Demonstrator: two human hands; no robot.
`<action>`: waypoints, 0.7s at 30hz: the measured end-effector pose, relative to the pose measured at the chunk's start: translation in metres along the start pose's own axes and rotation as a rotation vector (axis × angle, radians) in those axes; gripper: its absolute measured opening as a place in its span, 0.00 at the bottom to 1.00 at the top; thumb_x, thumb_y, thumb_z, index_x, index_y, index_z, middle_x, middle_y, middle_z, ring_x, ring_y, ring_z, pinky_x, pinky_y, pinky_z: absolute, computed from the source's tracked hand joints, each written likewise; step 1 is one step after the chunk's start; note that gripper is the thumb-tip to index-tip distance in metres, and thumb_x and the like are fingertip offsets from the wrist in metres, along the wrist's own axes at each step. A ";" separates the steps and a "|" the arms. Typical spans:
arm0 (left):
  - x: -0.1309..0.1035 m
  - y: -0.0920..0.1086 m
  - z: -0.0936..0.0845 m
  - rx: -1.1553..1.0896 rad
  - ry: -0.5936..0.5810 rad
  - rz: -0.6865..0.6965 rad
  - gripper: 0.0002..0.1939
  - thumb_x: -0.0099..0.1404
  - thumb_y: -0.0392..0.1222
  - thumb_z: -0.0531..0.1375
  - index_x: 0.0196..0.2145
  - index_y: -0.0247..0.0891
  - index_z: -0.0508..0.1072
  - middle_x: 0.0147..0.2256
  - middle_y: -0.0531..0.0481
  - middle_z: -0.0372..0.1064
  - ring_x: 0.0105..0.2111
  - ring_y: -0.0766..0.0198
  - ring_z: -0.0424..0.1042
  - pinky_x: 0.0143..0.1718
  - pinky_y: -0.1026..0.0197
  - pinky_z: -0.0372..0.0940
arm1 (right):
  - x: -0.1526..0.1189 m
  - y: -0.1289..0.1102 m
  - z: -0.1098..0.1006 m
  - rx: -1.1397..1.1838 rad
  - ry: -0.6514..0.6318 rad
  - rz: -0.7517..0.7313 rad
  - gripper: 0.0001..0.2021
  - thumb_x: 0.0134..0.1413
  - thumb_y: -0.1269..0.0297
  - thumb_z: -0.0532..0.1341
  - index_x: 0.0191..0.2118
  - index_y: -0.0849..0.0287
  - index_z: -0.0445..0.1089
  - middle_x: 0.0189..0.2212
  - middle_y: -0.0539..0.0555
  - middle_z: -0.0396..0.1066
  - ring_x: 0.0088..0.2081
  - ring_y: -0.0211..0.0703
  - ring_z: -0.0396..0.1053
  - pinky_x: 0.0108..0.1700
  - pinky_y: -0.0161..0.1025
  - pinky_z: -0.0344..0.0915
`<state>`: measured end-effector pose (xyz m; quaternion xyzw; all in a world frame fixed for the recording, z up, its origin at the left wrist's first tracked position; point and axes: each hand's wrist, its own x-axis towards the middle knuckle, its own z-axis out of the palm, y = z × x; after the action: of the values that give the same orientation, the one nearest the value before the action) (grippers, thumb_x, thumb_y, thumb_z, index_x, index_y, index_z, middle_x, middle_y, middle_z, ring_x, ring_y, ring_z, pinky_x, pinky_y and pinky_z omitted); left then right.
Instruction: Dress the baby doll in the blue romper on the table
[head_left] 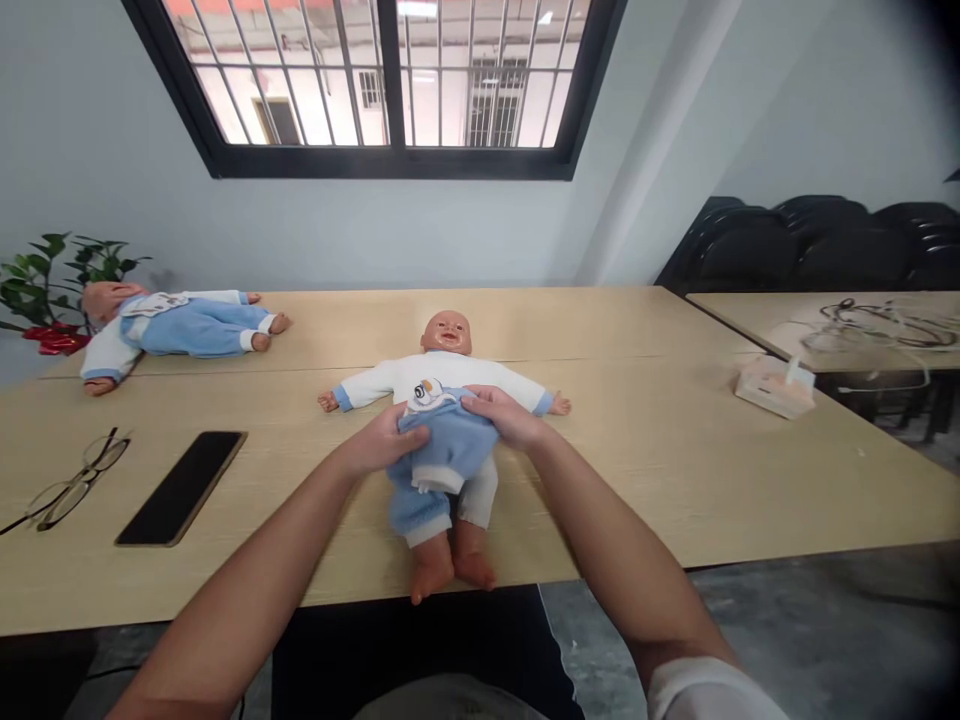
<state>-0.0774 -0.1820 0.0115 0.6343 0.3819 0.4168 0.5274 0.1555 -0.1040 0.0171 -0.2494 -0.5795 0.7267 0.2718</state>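
Observation:
A baby doll (448, 333) lies face up on the wooden table (637, 450), arms spread and feet toward me. It wears a white top with blue cuffs. Over its belly and legs lie blue trousers (457, 436) with white cuffs and a cartoon patch at the waist. One blue leg covers the doll's leg on the left; the other is bunched up above the whitish-covered leg on the right. My left hand (384, 440) grips the trousers' left side, thumb on top. My right hand (506, 415) pinches the fabric near the waist on the right.
Another doll (199, 322) in similar clothes lies at the back left beside a potted plant (52, 285). A black phone (182, 488) and glasses (73, 490) rest on the left. A tissue box (775, 387) stands on the right. Cables (889, 325) lie on a second table.

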 end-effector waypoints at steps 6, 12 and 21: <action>-0.004 0.015 0.011 0.444 -0.134 -0.006 0.52 0.46 0.51 0.77 0.65 0.39 0.64 0.62 0.40 0.68 0.61 0.40 0.67 0.64 0.44 0.61 | 0.002 -0.007 -0.006 -0.233 0.090 -0.085 0.23 0.51 0.42 0.70 0.42 0.58 0.75 0.37 0.51 0.76 0.38 0.42 0.71 0.41 0.36 0.66; 0.000 0.012 0.019 0.238 0.046 -0.048 0.25 0.62 0.52 0.65 0.52 0.33 0.74 0.49 0.43 0.78 0.48 0.49 0.76 0.51 0.52 0.70 | -0.027 -0.006 0.006 -0.710 0.465 -0.272 0.18 0.68 0.48 0.54 0.48 0.57 0.71 0.47 0.56 0.73 0.49 0.48 0.69 0.54 0.44 0.63; 0.008 0.003 0.020 -0.147 0.288 -0.018 0.36 0.58 0.58 0.70 0.56 0.32 0.71 0.55 0.36 0.75 0.56 0.46 0.74 0.59 0.48 0.65 | -0.100 0.046 0.048 -0.756 0.431 -0.010 0.27 0.57 0.50 0.66 0.60 0.53 0.68 0.52 0.60 0.75 0.53 0.62 0.70 0.56 0.53 0.63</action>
<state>-0.0553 -0.1818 0.0138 0.5245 0.4277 0.5254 0.5158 0.1908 -0.2141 -0.0138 -0.4744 -0.7360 0.3936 0.2797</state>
